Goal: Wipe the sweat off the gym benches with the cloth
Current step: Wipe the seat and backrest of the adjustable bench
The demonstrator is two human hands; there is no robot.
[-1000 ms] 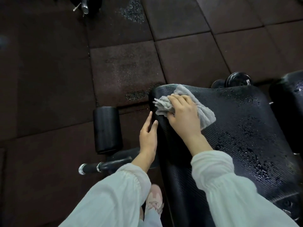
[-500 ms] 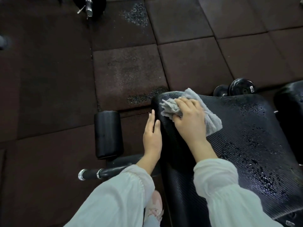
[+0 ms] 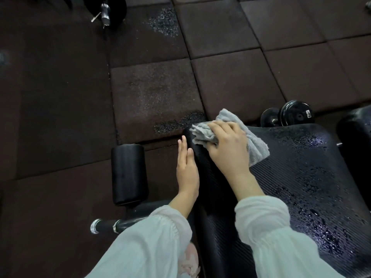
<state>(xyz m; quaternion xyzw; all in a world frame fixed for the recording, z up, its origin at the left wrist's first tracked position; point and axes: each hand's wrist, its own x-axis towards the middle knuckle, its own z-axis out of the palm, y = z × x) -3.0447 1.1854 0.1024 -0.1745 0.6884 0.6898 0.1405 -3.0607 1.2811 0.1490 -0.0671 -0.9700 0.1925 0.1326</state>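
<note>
A black textured gym bench pad (image 3: 297, 177) fills the lower right, with water droplets scattered over its right half. A crumpled grey cloth (image 3: 255, 145) lies on the pad's far left corner. My right hand (image 3: 226, 149) presses down on the cloth, fingers bent over its bunched left part. My left hand (image 3: 186, 169) rests flat against the pad's left side edge, fingers straight and pointing away from me. Both arms wear white sleeves.
A black foam roller pad (image 3: 128, 173) on a chrome-tipped bar (image 3: 112, 225) sticks out left of the bench. A black dumbbell (image 3: 289, 115) lies on the floor behind the pad. Another black pad (image 3: 357, 133) is at the right edge. A barbell end (image 3: 105, 11) lies top left on dark rubber tiles.
My right hand and the cloth have slid a little further toward the pad's far left corner. The view has tilted, so the bench sits lower in the frame. My left hand stays on the edge.
</note>
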